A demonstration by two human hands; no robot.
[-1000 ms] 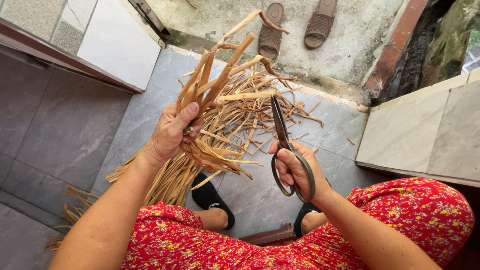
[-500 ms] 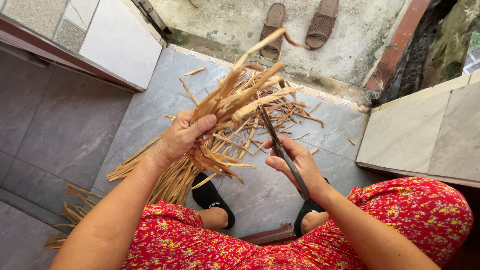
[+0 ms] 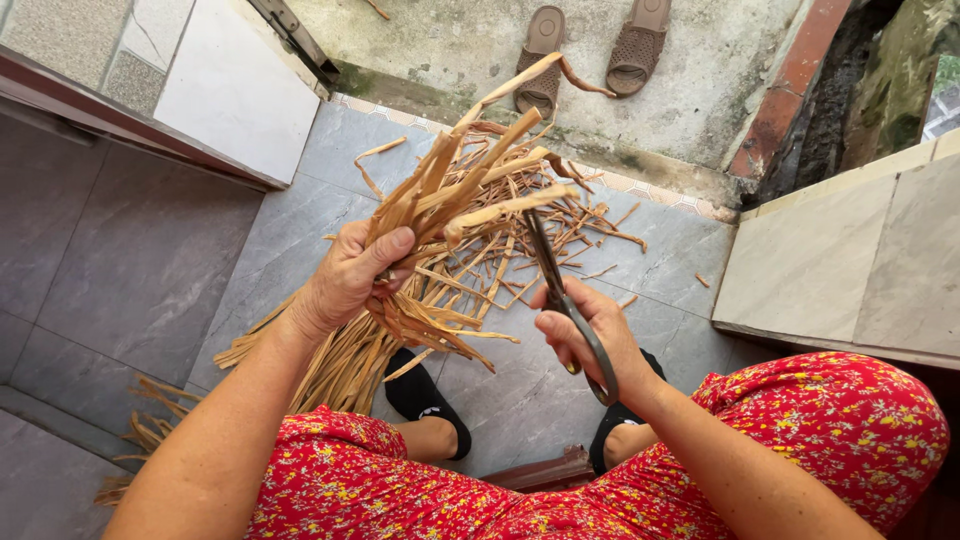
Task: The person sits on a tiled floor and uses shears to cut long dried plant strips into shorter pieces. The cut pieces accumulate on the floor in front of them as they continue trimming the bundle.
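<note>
The fingers of the left hand are curled tight round a bundle of dry tan leaf strips, now lifted and tilted toward the right compared with a second ago. The right hand has its fingers through the loops of dark metal scissors, whose blades have swung in to meet a pale strip. Loose cuttings lie on the grey tiled floor, brown sandals beyond.

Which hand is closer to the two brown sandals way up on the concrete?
Left, though only slightly. The left hand grips the bundle of tan dried strips below the brown sandals; the right hand holds dark metal scissors lower down.
</note>
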